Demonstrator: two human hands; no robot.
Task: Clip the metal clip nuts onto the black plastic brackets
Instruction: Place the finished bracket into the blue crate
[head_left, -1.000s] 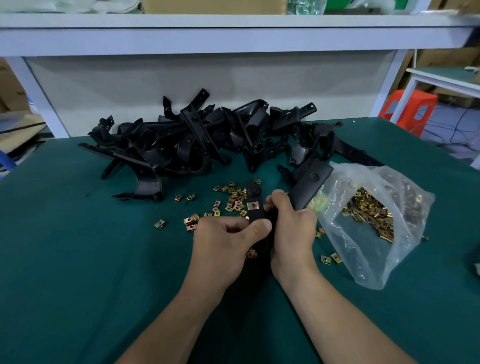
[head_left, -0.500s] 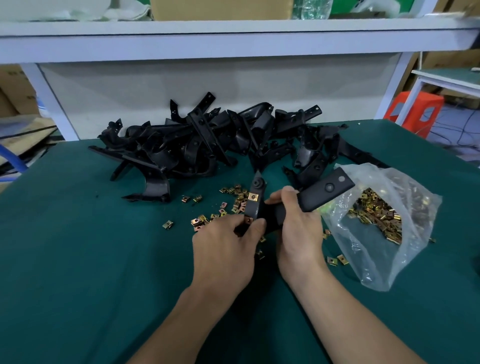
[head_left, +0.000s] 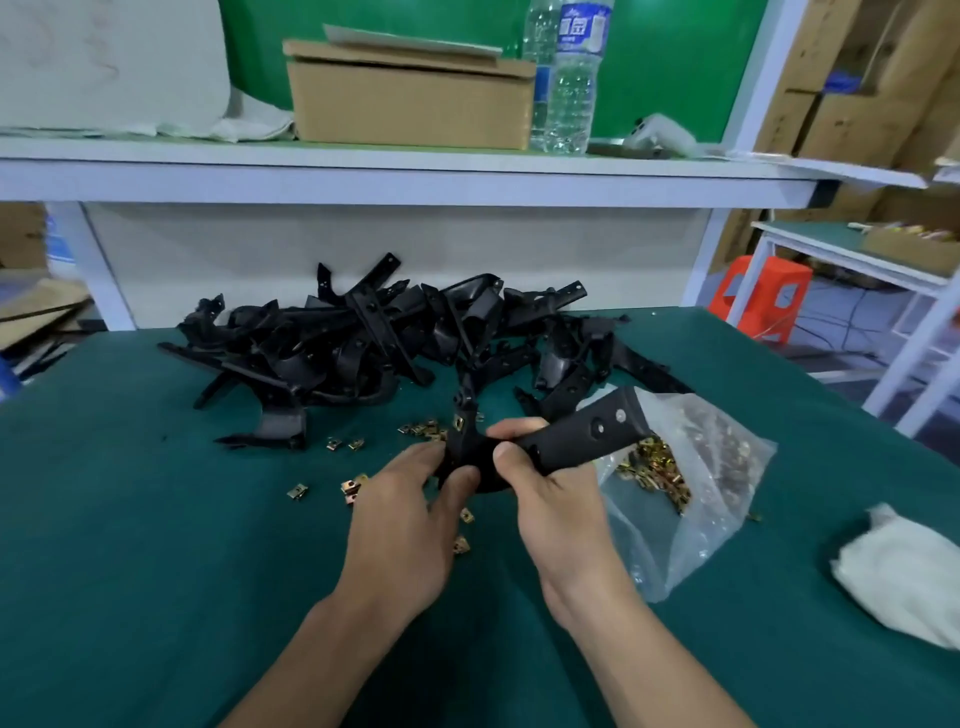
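One black bracket (head_left: 582, 436) is held just above the desk (head_left: 130, 545), at centre, between both hands.

Left hand (head_left: 410, 525): thumb and fingers are pinched on the bracket's curved middle.

Right hand (head_left: 556, 514): fingers are curled round the broad arm, which is angled up to the right.

A brass-coloured clip nut (head_left: 459, 422) is seen seated on the bracket's narrow upright arm.

Loose clip nuts (head_left: 353, 486) are scattered on the green surface beneath and left of the hands. A heap of brackets (head_left: 363, 338) is piled along the far edge.

A clear plastic bag (head_left: 722, 519) holding more nuts is laid just right of the right hand. A white cloth (head_left: 904, 577) is noted well to the right.

On the shelf (head_left: 363, 171) above, a cardboard box (head_left: 410, 104) and a water bottle (head_left: 571, 78) are stood side by side.
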